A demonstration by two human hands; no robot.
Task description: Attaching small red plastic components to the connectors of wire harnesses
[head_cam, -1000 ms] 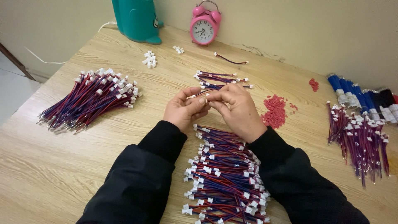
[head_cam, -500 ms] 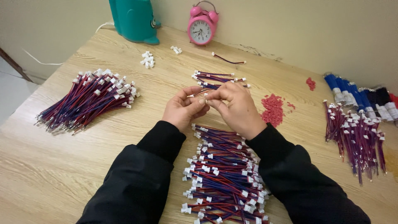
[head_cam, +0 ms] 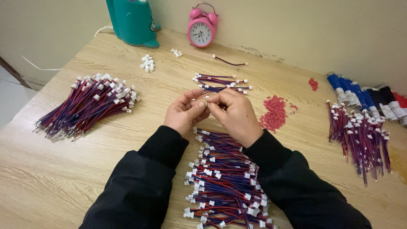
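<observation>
A wire (head_cam: 206, 97) was pinched between left hand (head_cam: 185, 113) and right hand (head_cam: 234, 113), fingers closed, above the near pile (head_cam: 224, 178), presumably for connector fitting.

A light wooden tabletop (head_cam: 63, 169) carries everything. At the left lies a big bundle of red-and-blue wires (head_cam: 87, 104) with white plugs; a second pile (head_cam: 224, 178) sits near the front edge, a third (head_cam: 360, 131) at the right. A small bunch (head_cam: 220, 81) lies in the middle, red bits (head_cam: 274, 112) right of it. Far back stand a teal container (head_cam: 132, 21) and a pink alarm clock (head_cam: 202, 30), with loose white plugs (head_cam: 147, 62) between.
</observation>
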